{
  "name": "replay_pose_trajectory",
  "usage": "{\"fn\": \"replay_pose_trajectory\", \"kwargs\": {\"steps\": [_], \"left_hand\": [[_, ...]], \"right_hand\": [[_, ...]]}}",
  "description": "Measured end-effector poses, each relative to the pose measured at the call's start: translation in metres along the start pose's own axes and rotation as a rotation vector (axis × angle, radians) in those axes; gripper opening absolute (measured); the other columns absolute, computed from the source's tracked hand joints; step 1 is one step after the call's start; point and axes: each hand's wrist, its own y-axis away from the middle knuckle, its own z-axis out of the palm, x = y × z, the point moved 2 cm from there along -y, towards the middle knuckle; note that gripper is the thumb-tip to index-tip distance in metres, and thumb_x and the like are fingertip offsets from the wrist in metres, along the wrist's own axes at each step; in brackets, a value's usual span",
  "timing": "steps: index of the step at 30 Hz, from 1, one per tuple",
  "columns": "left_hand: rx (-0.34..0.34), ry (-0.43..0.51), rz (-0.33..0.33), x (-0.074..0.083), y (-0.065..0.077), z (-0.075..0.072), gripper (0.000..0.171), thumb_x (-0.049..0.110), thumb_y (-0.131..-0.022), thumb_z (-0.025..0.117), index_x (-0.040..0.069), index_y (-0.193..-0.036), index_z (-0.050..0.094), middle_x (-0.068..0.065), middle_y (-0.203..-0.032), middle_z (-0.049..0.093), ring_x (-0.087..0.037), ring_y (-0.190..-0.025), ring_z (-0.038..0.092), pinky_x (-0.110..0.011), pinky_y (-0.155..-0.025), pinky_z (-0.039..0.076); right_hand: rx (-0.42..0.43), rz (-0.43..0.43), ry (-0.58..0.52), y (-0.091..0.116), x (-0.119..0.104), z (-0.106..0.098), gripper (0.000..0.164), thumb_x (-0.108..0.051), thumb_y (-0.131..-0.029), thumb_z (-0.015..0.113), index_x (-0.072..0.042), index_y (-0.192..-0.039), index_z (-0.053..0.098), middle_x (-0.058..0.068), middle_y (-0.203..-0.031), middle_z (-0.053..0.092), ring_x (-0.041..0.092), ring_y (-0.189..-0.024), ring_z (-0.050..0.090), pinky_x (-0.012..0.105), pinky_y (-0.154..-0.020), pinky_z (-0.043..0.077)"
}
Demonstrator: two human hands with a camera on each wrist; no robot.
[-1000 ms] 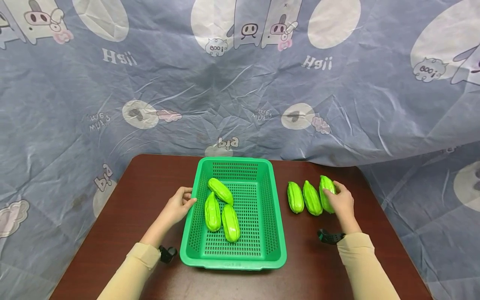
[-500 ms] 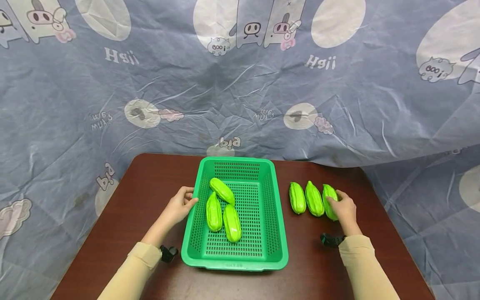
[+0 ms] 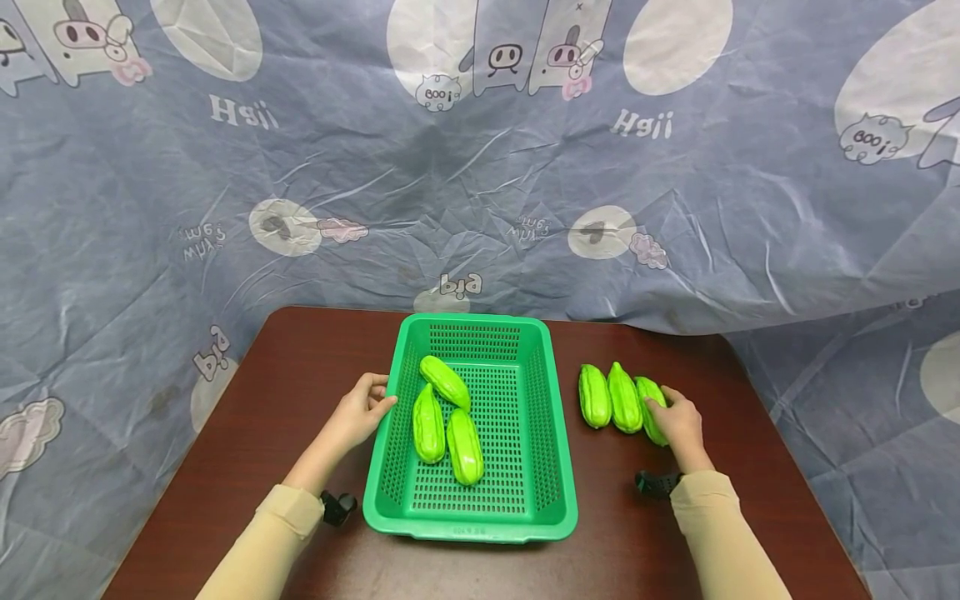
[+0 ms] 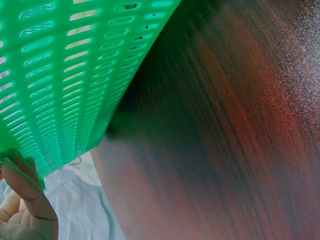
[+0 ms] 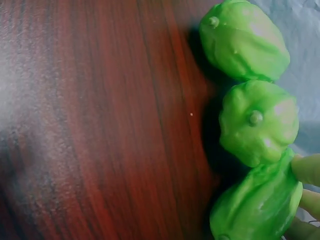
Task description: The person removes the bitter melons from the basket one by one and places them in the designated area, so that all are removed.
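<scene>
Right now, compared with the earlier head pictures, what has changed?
The right hand, holding the rightmost gourd, has moved it toward the person, then left, close against the middle gourd, which shifted slightly left. Nothing was let go. Unchanged: the left hand at the rim of the green basket, the three gourds inside, and the leftmost gourd outside.

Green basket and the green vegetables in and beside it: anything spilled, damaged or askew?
Nothing looks spilled or visibly damaged. The rear vegetable inside the green basket lies slanted, unlike the two more lengthwise ones, but that seems only loose placement.
</scene>
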Motion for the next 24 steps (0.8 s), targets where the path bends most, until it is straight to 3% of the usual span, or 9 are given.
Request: {"fn": "replay_pose_trajectory", "kwargs": {"steps": [16, 24], "left_hand": [[-0.002, 0.000, -0.005, -0.002, -0.002, 0.001, 0.046, 0.019, -0.102, 0.056, 0.001, -0.141, 0.041, -0.021, -0.125, 0.055, -0.027, -0.099, 0.059, -0.037, -0.076, 0.052], [-0.003, 0.001, -0.007, -0.001, -0.001, 0.001, 0.046, 0.019, -0.102, 0.056, 0.001, -0.141, 0.041, -0.021, -0.125, 0.056, -0.027, -0.100, 0.059, -0.037, -0.077, 0.053]], "right_hand": [[-0.006, -0.029, -0.009, 0.003, 0.000, 0.004, 0.064, -0.030, -0.100, 0.053, 0.008, -0.147, 0.034, 0.034, -0.149, 0.035, 0.052, -0.136, 0.031, 0.059, -0.113, 0.029], [0.172, -0.101, -0.077, 0.014, -0.028, -0.010, 0.057, -0.027, -0.099, 0.058, 0.006, -0.143, 0.044, 0.033, -0.141, 0.044, 0.049, -0.132, 0.038, 0.060, -0.109, 0.032]]}}
